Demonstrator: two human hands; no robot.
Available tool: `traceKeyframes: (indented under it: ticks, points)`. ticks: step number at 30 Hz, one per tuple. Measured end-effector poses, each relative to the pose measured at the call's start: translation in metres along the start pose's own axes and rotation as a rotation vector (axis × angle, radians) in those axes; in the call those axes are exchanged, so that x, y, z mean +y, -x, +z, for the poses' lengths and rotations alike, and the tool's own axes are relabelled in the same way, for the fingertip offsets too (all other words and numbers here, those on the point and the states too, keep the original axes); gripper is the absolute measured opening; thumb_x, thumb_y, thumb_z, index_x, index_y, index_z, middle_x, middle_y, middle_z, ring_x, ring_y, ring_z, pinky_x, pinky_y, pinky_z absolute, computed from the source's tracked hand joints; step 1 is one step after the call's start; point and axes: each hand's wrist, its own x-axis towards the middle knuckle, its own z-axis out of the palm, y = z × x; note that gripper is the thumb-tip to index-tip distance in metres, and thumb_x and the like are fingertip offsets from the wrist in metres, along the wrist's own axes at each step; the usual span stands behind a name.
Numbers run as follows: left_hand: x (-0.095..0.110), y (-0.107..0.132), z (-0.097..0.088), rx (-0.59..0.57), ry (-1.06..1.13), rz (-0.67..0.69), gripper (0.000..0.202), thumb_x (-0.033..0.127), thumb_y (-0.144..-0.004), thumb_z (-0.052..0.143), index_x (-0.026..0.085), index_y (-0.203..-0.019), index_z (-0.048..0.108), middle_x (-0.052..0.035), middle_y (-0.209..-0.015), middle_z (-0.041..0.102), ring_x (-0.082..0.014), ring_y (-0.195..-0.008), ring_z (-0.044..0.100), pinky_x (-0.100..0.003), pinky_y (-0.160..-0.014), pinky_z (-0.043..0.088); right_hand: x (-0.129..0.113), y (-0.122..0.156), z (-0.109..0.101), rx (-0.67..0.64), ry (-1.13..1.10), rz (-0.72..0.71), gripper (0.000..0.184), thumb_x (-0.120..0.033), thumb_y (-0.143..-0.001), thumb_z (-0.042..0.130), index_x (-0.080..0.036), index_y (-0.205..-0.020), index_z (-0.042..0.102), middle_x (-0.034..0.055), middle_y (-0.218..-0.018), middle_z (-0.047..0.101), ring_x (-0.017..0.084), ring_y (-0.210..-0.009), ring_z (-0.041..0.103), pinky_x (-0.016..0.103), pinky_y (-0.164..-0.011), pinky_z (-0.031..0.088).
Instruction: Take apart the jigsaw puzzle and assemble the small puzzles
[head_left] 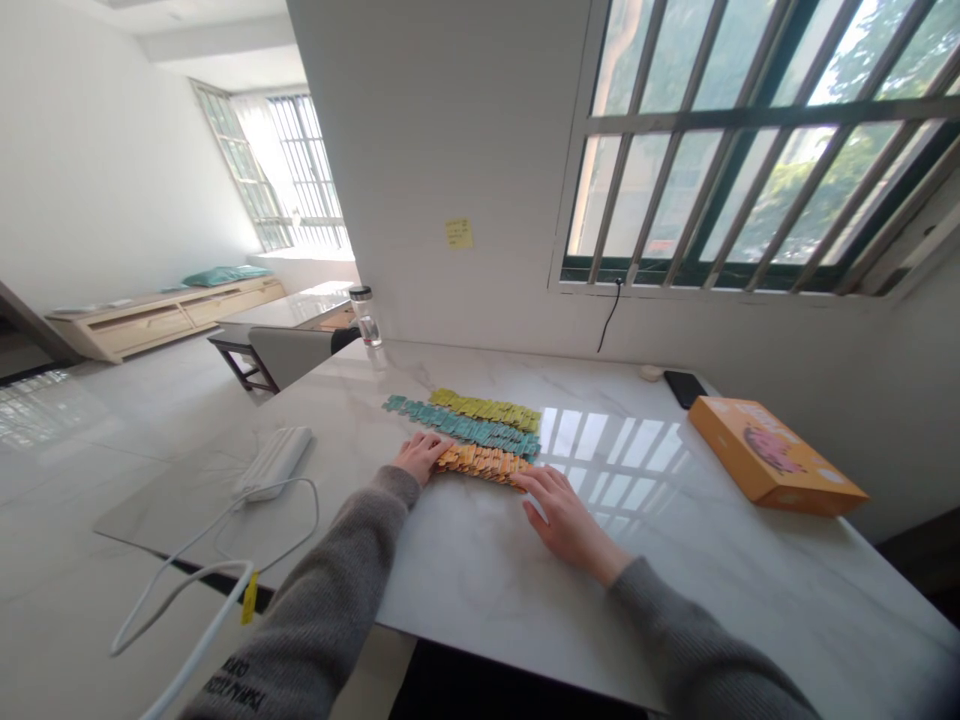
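Note:
My left hand (421, 457) lies at the left end of a row of overlapping orange pieces (480, 463), its fingertips touching the end ones. At the row's right end rests my right hand (559, 512), fingers stretched out and thumb apart, the fingertips against the pieces. The pieces are small and flat and look like jigsaw puzzle pieces. Just behind lies a longer row of teal pieces (465, 427), and beyond it a row of yellow-green pieces (487, 408). All three rows run roughly side by side on the white marbled table (480, 560).
An orange box (776, 455) with a pink picture sits on the right, near a black phone (684, 389). To the left are a white power strip (275, 462) and its looping cable (180, 585). A clear bottle (366, 318) stands at the far left corner.

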Motion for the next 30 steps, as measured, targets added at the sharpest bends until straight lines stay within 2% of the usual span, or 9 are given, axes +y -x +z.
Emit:
traceKeyframes:
  ticks: [4,8,12,15,18,22,24,27,30]
  points:
    - [0.002,0.002,0.006,0.089,0.129,0.046,0.063,0.006,-0.08,0.047,0.027,-0.139,0.051,-0.0071,-0.13,0.054,-0.0257,-0.12,0.045,-0.04,-0.109,0.037,-0.021,-0.034,0.013,0.006,0.059,-0.082,0.049,-0.009,-0.087,0.049,-0.028,-0.133,0.05,0.0087,-0.126,0.059,0.027,-0.124,0.049,0.058,-0.114,0.029]
    - [0.008,0.0,0.01,0.16,0.259,0.097,0.066,0.006,-0.073,0.053,0.018,-0.137,0.051,-0.01,-0.133,0.053,-0.0255,-0.124,0.045,-0.04,-0.114,0.034,-0.037,-0.07,0.034,-0.008,0.115,-0.112,0.049,-0.011,-0.089,0.051,-0.029,-0.134,0.049,0.0081,-0.135,0.055,0.027,-0.128,0.046,0.056,-0.116,0.026]
    - [0.008,-0.004,0.01,0.175,0.36,0.128,0.072,0.007,-0.066,0.054,0.017,-0.137,0.049,-0.0117,-0.132,0.052,-0.0269,-0.125,0.046,-0.044,-0.114,0.036,-0.035,-0.086,0.051,-0.068,0.195,-0.105,0.043,-0.015,-0.091,0.053,-0.029,-0.132,0.051,0.0075,-0.136,0.055,0.027,-0.129,0.045,0.057,-0.114,0.026]
    - [0.003,-0.003,0.01,0.192,0.413,0.19,0.081,0.006,-0.061,0.052,0.018,-0.14,0.045,-0.0118,-0.133,0.051,-0.0278,-0.127,0.046,-0.047,-0.114,0.035,-0.031,-0.088,0.056,-0.104,0.264,-0.068,0.035,-0.021,-0.094,0.05,-0.027,-0.128,0.054,0.0079,-0.134,0.057,0.027,-0.126,0.047,0.055,-0.113,0.027]
    - [-0.008,0.004,0.012,0.22,0.422,0.199,0.084,0.007,-0.058,0.052,0.016,-0.141,0.042,-0.0131,-0.139,0.046,-0.0306,-0.135,0.039,-0.049,-0.118,0.03,-0.031,-0.087,0.057,-0.113,0.297,-0.052,0.034,-0.023,-0.096,0.047,-0.027,-0.129,0.054,0.007,-0.136,0.057,0.025,-0.125,0.048,0.053,-0.114,0.026]
    - [-0.025,0.023,0.02,0.293,0.403,0.002,0.079,0.013,-0.064,0.054,0.014,-0.142,0.04,-0.015,-0.142,0.043,-0.0329,-0.136,0.039,-0.051,-0.117,0.03,-0.028,-0.083,0.052,-0.046,0.288,-0.01,0.036,-0.024,-0.096,0.046,-0.027,-0.131,0.055,0.0077,-0.139,0.054,0.026,-0.129,0.045,0.053,-0.116,0.022]
    - [-0.029,0.031,0.025,0.275,0.391,-0.088,0.074,0.016,-0.069,0.053,0.013,-0.142,0.041,-0.0156,-0.142,0.044,-0.0322,-0.134,0.042,-0.049,-0.117,0.032,-0.022,-0.077,0.046,0.009,0.262,0.041,0.037,-0.024,-0.096,0.045,-0.025,-0.131,0.055,0.0087,-0.138,0.055,0.027,-0.13,0.044,0.053,-0.116,0.023]
    - [-0.024,0.031,0.028,0.223,0.378,-0.156,0.067,0.017,-0.075,0.05,0.013,-0.141,0.043,-0.0141,-0.144,0.045,-0.0297,-0.137,0.04,-0.046,-0.118,0.031,-0.007,-0.063,0.036,0.05,0.198,0.108,0.038,-0.023,-0.096,0.043,-0.024,-0.131,0.056,0.0096,-0.137,0.055,0.027,-0.13,0.043,0.052,-0.114,0.03]
    - [-0.007,0.018,0.021,0.176,0.39,-0.176,0.056,0.024,-0.086,0.044,0.013,-0.141,0.045,-0.0138,-0.147,0.044,-0.0261,-0.14,0.037,-0.042,-0.119,0.028,0.009,-0.043,0.03,0.048,0.141,0.139,0.041,-0.022,-0.095,0.043,-0.025,-0.135,0.053,0.0099,-0.141,0.05,0.028,-0.134,0.038,0.053,-0.113,0.034]
